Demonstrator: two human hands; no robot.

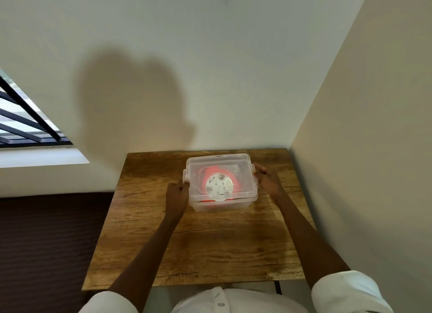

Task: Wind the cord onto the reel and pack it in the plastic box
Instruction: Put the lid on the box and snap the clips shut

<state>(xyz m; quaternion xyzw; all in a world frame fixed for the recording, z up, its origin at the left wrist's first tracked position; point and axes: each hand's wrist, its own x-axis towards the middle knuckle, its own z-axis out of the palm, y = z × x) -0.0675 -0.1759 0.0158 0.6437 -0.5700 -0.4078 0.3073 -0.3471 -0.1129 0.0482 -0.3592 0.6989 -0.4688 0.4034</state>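
The plastic box (222, 184) sits at the far centre of the table (198, 254), lid (218, 164) on, its long axis running left to right, with the reel (218, 184) lying flat inside, face up, wound with red cord (205, 174). The left hand (176, 197) and right hand (267, 179) flank the box, fingers curled against its end latches. To seat the lid, press both latches inward evenly while keeping the box square.

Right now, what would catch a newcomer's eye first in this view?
The clear plastic box at the far middle of the wooden table, with the red cord wound around a white reel glowing through its lid. Next, the left hand and right hand at the box's side latches.
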